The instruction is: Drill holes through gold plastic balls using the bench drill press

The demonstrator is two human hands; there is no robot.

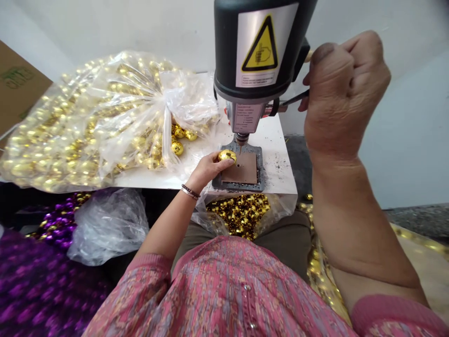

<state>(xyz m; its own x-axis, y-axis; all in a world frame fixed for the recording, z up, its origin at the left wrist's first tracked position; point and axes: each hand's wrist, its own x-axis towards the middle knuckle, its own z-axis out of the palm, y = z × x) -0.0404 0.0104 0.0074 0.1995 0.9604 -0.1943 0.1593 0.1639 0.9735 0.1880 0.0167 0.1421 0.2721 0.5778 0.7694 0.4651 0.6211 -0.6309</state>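
Note:
A shiny gold ball [227, 156] is pinched in my left hand [209, 167], just above the left part of a brown square plate [242, 174] with a small hole in it. The plate lies on the dark metal base [258, 187] of a drill press [261, 51]. Its thin bit [240, 150] points down, to the right of the ball. Up on the right, my right hand [338, 89] is closed round the black lever [296, 98] at the machine's side.
A large clear bag [87, 121] of gold balls covers the white table's left side, with loose gold balls [177, 148] at its opening. Below the table edge, an open bag [242, 213] holds gold pieces. Purple material [42, 285] lies lower left; a cardboard box [21, 84] stands far left.

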